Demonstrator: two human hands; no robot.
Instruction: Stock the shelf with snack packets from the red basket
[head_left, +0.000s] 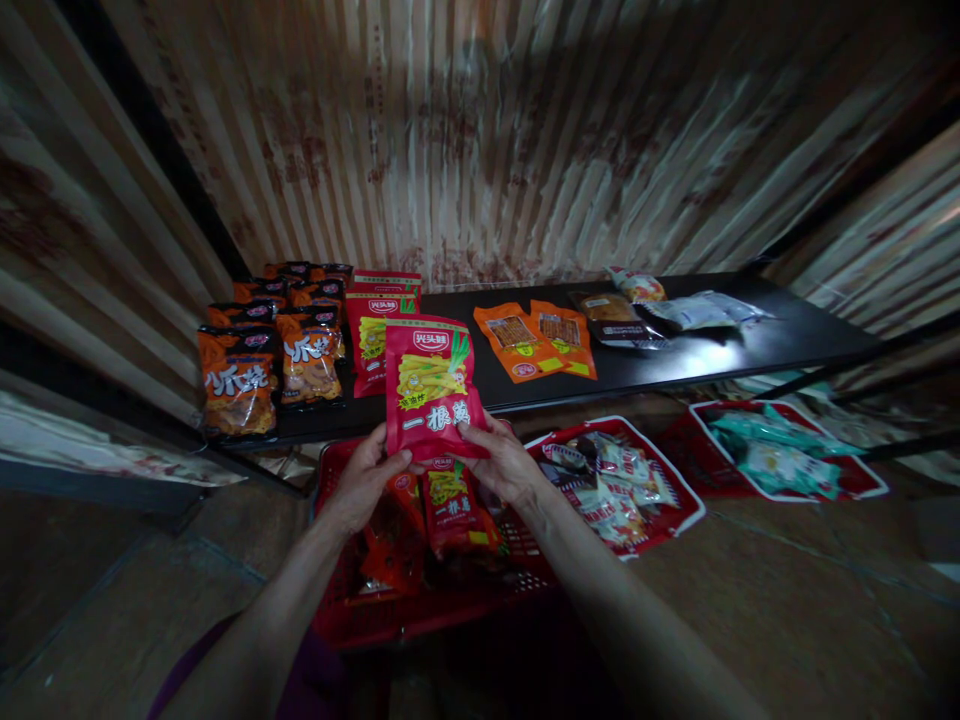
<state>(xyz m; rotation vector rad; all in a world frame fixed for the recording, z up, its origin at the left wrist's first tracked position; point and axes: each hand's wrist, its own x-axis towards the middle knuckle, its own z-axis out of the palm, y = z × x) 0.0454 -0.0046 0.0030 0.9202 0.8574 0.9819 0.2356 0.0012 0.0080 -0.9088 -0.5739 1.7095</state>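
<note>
A red snack bag (433, 385) with yellow sticks and green stalks printed on it is held upright between both my hands. My left hand (369, 475) grips its lower left corner, thumb across the front. On the lower right corner, my right hand (504, 458) is closed the same way. Close behind it, more red bags (367, 340) stand in a row on the black shelf (450, 305). Below my hands, a red basket (337, 610) holds another red snack bag (450, 505) and orange-red packets (395, 540).
Rows of orange and black snack bags (238, 385) stand at the shelf's left end. Flat orange packets (536, 340) lie mid-shelf, with a brown bag (615, 320) and a silvery bag (709, 310) farther right. Baskets of white packets (615, 490) and green packets (787, 450) stand below.
</note>
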